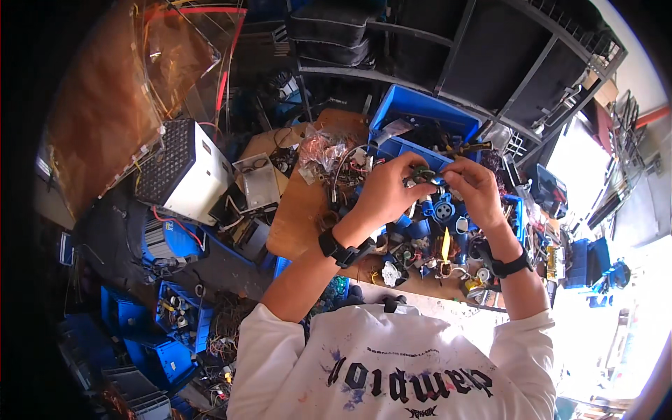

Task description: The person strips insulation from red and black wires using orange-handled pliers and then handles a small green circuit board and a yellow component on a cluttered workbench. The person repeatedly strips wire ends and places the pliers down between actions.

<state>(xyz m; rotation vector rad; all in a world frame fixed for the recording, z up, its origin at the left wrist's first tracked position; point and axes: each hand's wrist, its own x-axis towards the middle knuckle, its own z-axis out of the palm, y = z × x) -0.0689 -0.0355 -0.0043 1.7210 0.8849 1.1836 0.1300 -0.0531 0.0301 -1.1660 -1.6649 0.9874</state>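
Note:
My left hand (383,194) reaches over the workbench, thumb and fingers closed on a small dark green part (421,175) whose exact kind I cannot make out. My right hand (480,197) pinches at the part's right end, its thumb and forefinger together. Just under the hands lies a blue round socket (444,211) among other blue plug pieces. A yellow pointed piece (446,245) stands closer to me, and a white round fitting (392,273) sits near the bench's front edge. Black bands circle both wrists.
Behind the hands stands a blue bin (400,105) with dark scrap inside. Left of it lie a clear bag of copper wire (323,152) and a shallow metal tray (259,185) on the wooden bench (294,222). Blue crates (183,318) with parts fill the lower left.

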